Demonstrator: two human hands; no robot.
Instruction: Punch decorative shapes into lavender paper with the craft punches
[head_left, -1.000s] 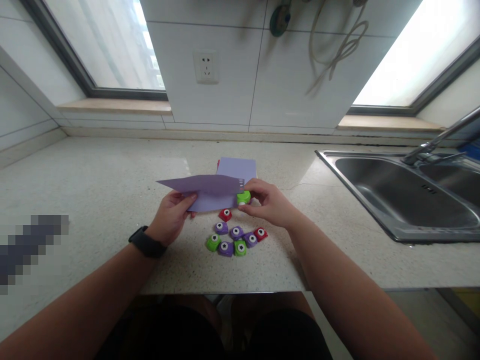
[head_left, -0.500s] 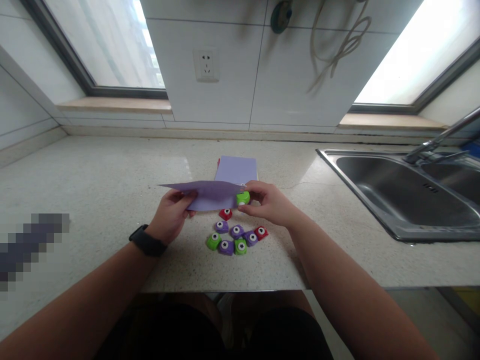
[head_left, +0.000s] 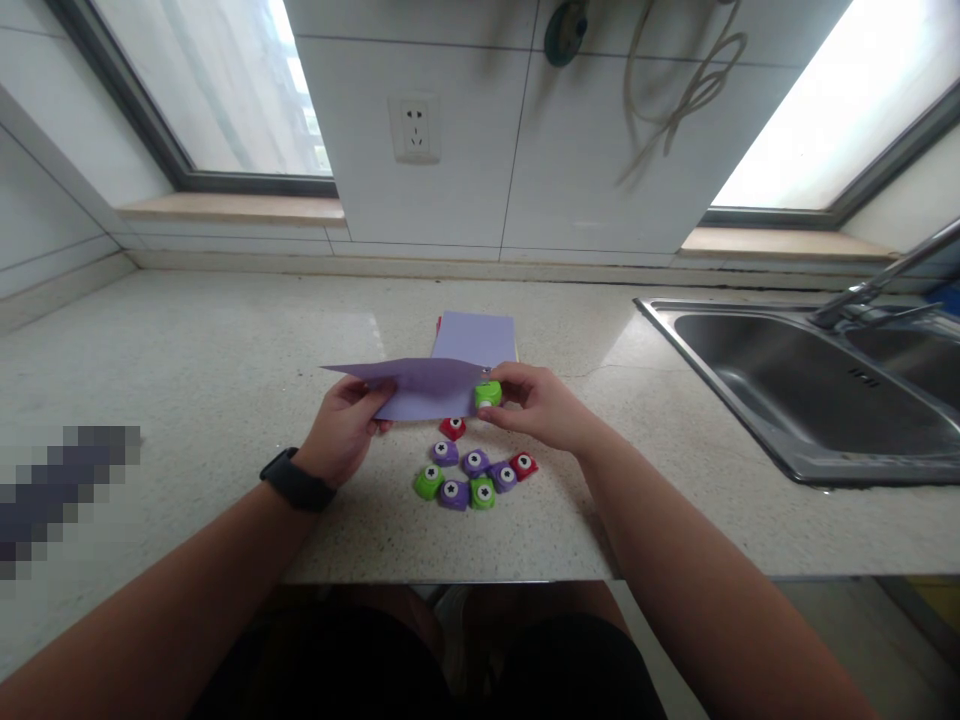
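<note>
— Purple sheet (head_left: 420,385)?
— Pinched in left hand (head_left: 346,430), lifted off worktop (head_left: 187,350).
— And right hand (head_left: 541,405)?
— Clamped on green punch (head_left: 487,394), at sheet's right edge.
— Below?
— Seven punches (head_left: 472,470) clustered on worktop: red, purple, green.
— Farther out?
— Purple stack (head_left: 476,338) behind; sink (head_left: 810,390) well right.

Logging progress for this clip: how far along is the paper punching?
Done: nothing can be confirmed; no holes or cut-outs are visible. In hand: the left hand holds the purple sheet, and the right hand grips the green punch at its edge. Left: seven punches sit untouched, as does the paper stack.
</note>
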